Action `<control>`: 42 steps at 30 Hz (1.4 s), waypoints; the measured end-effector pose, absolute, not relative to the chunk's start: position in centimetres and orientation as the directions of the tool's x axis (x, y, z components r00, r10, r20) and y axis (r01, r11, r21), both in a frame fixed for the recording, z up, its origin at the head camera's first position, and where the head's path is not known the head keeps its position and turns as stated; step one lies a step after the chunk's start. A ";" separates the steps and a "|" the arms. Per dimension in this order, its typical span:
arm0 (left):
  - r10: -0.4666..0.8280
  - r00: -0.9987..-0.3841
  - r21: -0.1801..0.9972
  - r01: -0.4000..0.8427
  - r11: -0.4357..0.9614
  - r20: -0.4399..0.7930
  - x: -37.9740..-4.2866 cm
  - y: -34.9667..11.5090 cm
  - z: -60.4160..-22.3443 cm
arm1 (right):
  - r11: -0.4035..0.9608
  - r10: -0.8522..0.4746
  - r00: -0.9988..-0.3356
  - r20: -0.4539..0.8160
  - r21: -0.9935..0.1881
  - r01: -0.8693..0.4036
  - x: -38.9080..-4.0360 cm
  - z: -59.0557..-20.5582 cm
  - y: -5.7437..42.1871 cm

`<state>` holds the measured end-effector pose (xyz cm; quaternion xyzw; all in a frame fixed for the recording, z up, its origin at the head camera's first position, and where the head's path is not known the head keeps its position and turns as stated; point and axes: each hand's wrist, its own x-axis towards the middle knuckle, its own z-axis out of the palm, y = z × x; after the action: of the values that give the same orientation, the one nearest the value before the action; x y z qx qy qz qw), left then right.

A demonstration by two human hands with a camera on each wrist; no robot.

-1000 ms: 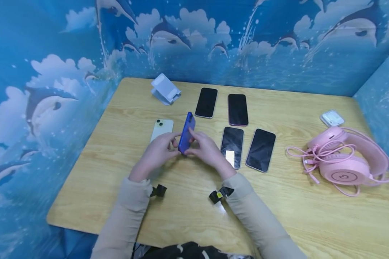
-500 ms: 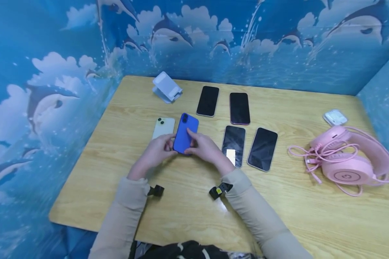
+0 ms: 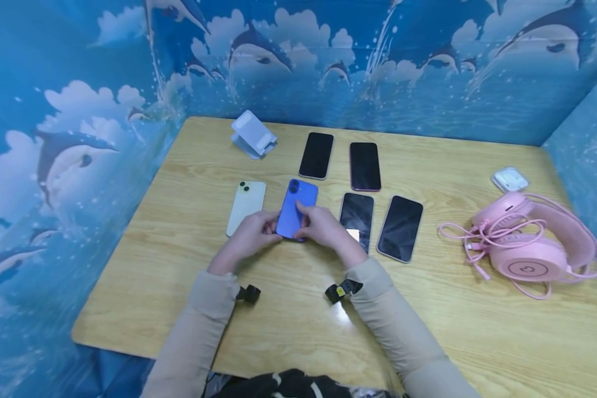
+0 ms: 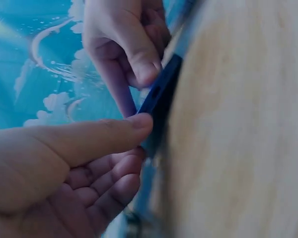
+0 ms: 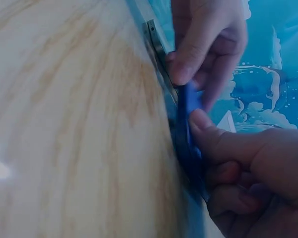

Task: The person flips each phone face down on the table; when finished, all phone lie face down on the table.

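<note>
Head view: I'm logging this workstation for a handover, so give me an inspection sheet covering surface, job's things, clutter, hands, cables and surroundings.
Surface: light wood-grain table, glare spot near the front.
Job's things: blue rectangular phone, camera side up, between both hands; table contact unclear.
Clutter: white-backed rectangular phone; four black-screened rectangular phones, screens up; pale folding stand; pink over-ear headphones; small whitish object, unidentified.
Hands: left hand and right hand pinch opposite sides of the blue phone.
Cables: thin pink cable, looped beside and over the headphones; no other seen.
Surroundings: blue dolphin-print backdrop.
</note>
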<state>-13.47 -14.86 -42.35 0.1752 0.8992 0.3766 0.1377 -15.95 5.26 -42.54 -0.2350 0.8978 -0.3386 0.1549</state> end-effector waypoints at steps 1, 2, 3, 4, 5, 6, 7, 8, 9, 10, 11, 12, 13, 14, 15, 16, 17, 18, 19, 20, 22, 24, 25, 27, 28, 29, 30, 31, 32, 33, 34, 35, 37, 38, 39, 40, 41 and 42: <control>0.422 -0.899 0.715 0.217 0.664 -0.119 -13.5 -14.9 -42.5 | 0.666 -0.527 -0.841 -0.125 -0.675 -0.318 -15.9 -42.6 5.3; 0.424 -0.897 0.706 0.220 0.673 -0.125 -13.6 -14.9 -42.7 | 0.671 -0.529 -0.839 -0.130 -0.669 -0.320 -16.0 -42.6 5.3; 0.429 -0.894 0.697 0.224 0.681 -0.131 -13.6 -14.8 -42.8 | 0.674 -0.531 -0.836 -0.138 -0.666 -0.319 -16.0 -42.6 5.3; 0.431 -0.891 0.687 0.226 0.690 -0.139 -13.6 -14.8 -42.8 | 0.678 -0.534 -0.833 -0.146 -0.662 -0.318 -16.0 -42.6 5.3; 0.432 -0.890 0.678 0.229 0.699 -0.145 -13.6 -14.7 -42.8 | 0.679 -0.536 -0.830 -0.152 -0.662 -0.317 -16.0 -42.6 5.3; 0.429 -0.891 0.670 0.226 0.707 -0.152 -13.6 -14.6 -42.7 | 0.680 -0.538 -0.828 -0.158 -0.661 -0.316 -16.1 -42.6 5.3; 0.425 -0.891 0.662 0.223 0.716 -0.159 -13.6 -14.5 -42.6 | 0.681 -0.539 -0.826 -0.163 -0.661 -0.314 -16.1 -42.6 5.3; 0.422 -0.892 0.655 0.222 0.722 -0.163 -13.6 -14.4 -42.5 | 0.682 -0.541 -0.824 -0.168 -0.661 -0.314 -16.1 -42.6 5.3; 0.419 -0.892 0.648 0.221 0.729 -0.168 -13.6 -14.3 -42.4 | 0.683 -0.542 -0.823 -0.171 -0.660 -0.312 -16.1 -42.6 5.3; 0.414 -0.894 0.640 0.218 0.737 -0.173 -13.5 -14.2 -42.3 | 0.685 -0.541 -0.823 -0.173 -0.658 -0.312 -16.1 -42.6 5.3; 0.414 -0.893 0.635 0.218 0.741 -0.176 -13.5 -14.1 -42.3 | 0.686 -0.540 -0.824 -0.174 -0.658 -0.311 -16.1 -42.5 5.3; 0.414 -0.893 0.628 0.222 0.746 -0.176 -13.4 -14.0 -42.2 | 0.687 -0.539 -0.824 -0.174 -0.657 -0.310 -16.1 -42.6 5.3; 0.414 -0.893 0.622 0.224 0.750 -0.177 -13.3 -13.9 -42.1 | 0.686 -0.539 -0.824 -0.172 -0.657 -0.312 -16.1 -42.5 5.3; 0.410 -0.893 0.621 0.216 0.753 -0.185 -13.2 -13.8 -42.1 | 0.685 -0.540 -0.824 -0.170 -0.658 -0.313 -16.0 -42.5 5.4; 0.403 -0.894 0.621 0.205 0.757 -0.196 -13.1 -13.7 -42.0 | 0.681 -0.542 -0.824 -0.167 -0.661 -0.315 -15.9 -42.5 5.4; 0.396 -0.895 0.620 0.194 0.761 -0.207 -13.0 -13.5 -41.8 | 0.677 -0.544 -0.823 -0.164 -0.665 -0.314 -15.8 -42.5 5.6; 0.390 -0.896 0.621 0.183 0.762 -0.215 -12.8 -13.4 -41.7 | 0.672 -0.545 -0.823 -0.161 -0.670 -0.315 -15.7 -42.5 5.8; 0.378 -0.898 0.623 0.166 0.765 -0.225 -12.7 -13.2 -41.5 | 0.665 -0.545 -0.824 -0.156 -0.678 -0.312 -15.6 -42.4 6.0; 0.368 -0.900 0.629 0.148 0.763 -0.233 -12.5 -13.0 -41.3 | 0.659 -0.544 -0.826 -0.151 -0.685 -0.309 -15.4 -42.4 6.3; 0.366 -0.900 0.639 0.141 0.757 -0.235 -12.4 -12.7 -41.2 | 0.657 -0.536 -0.832 -0.145 -0.691 -0.303 -15.3 -42.3 6.8; 0.379 -0.900 0.655 0.155 0.739 -0.215 -12.3 -12.0 -41.0 | 0.652 -0.512 -0.849 -0.128 -0.702 -0.286 -15.0 -42.2 7.7; 0.403 -0.897 0.678 0.182 0.713 -0.183 -12.3 -11.1 -41.0 | 0.651 -0.480 -0.871 -0.105 -0.708 -0.274 -14.7 -42.0 8.9; 0.420 -0.892 0.690 0.199 0.695 -0.165 -12.3 -10.6 -41.0 | 0.653 -0.463 -0.881 -0.094 -0.708 -0.267 -14.6 -41.9 9.5; 0.451 -0.882 0.712 0.231 0.663 -0.134 -12.5 -9.5 -41.3 | 0.653 -0.432 -0.899 -0.078 -0.714 -0.252 -14.4 -41.8 10.7; 0.465 -0.877 0.719 0.246 0.650 -0.119 -12.7 -8.9 -41.4 | 0.655 -0.417 -0.906 -0.073 -0.716 -0.243 -14.4 -41.7 11.5; 0.475 -0.874 0.722 0.262 0.641 -0.105 -12.8 -8.3 -41.6 | 0.657 -0.402 -0.913 -0.071 -0.716 -0.234 -14.4 -41.5 12.1; 0.484 -0.870 0.725 0.277 0.631 -0.089 -13.0 -7.6 -41.7 | 0.662 -0.387 -0.919 -0.072 -0.716 -0.222 -14.4 -41.4 12.8; 0.491 -0.867 0.730 0.285 0.621 -0.079 -13.2 -7.0 -41.8 | 0.665 -0.370 -0.926 -0.075 -0.717 -0.208 -14.4 -41.3 13.6; 0.497 -0.865 0.733 0.294 0.614 -0.069 -13.4 -6.4 -41.9 | 0.673 -0.353 -0.933 -0.076 -0.713 -0.197 -14.4 -41.1 14.3; 0.499 -0.865 0.735 0.300 0.608 -0.060 -13.6 -5.8 -42.1 | 0.684 -0.334 -0.940 -0.075 -0.705 -0.187 -14.5 -41.0 14.9; 0.502 -0.863 0.742 0.301 0.599 -0.055 -13.7 -5.3 -42.2 | 0.700 -0.311 -0.947 -0.078 -0.693 -0.172 -14.5 -40.8 15.6; 0.505 -0.861 0.751 0.297 0.590 -0.056 -13.8 -4.8 -42.3 | 0.714 -0.288 -0.955 -0.075 -0.681 -0.162 -14.6 -40.8 16.3; 0.519 -0.852 0.770 0.288 0.569 -0.064 -13.9 -4.0 -42.7 | 0.740 -0.249 -0.966 -0.073 -0.657 -0.142 -14.7 -40.8 17.5; 0.526 -0.847 0.776 0.284 0.564 -0.072 -13.9 -3.7 -42.9 | 0.751 -0.238 -0.969 -0.073 -0.646 -0.136 -14.8 -40.8 18.1; 0.533 -0.842 0.781 0.276 0.560 -0.084 -13.9 -3.4 -43.1 | 0.758 -0.229 -0.970 -0.078 -0.640 -0.127 -14.8 -40.8 18.6; 0.539 -0.837 0.784 0.271 0.558 -0.095 -13.8 -3.2 -43.2 | 0.764 -0.225 -0.971 -0.082 -0.634 -0.124 -14.9 -40.9 19.1; 0.546 -0.832 0.786 0.267 0.557 -0.104 -13.8 -3.1 -43.4 | 0.767 -0.226 -0.970 -0.086 -0.630 -0.123 -14.9 -40.9 19.5; 0.551 -0.827 0.786 0.268 0.557 -0.109 -13.8 -2.9 -43.5 | 0.768 -0.233 -0.968 -0.090 -0.628 -0.126 -15.0 -40.9 20.0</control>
<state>-13.81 -2.95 -43.54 0.2369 0.8650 0.4065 0.1742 -14.99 19.95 -40.94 -0.0959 0.9367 -0.3266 0.0816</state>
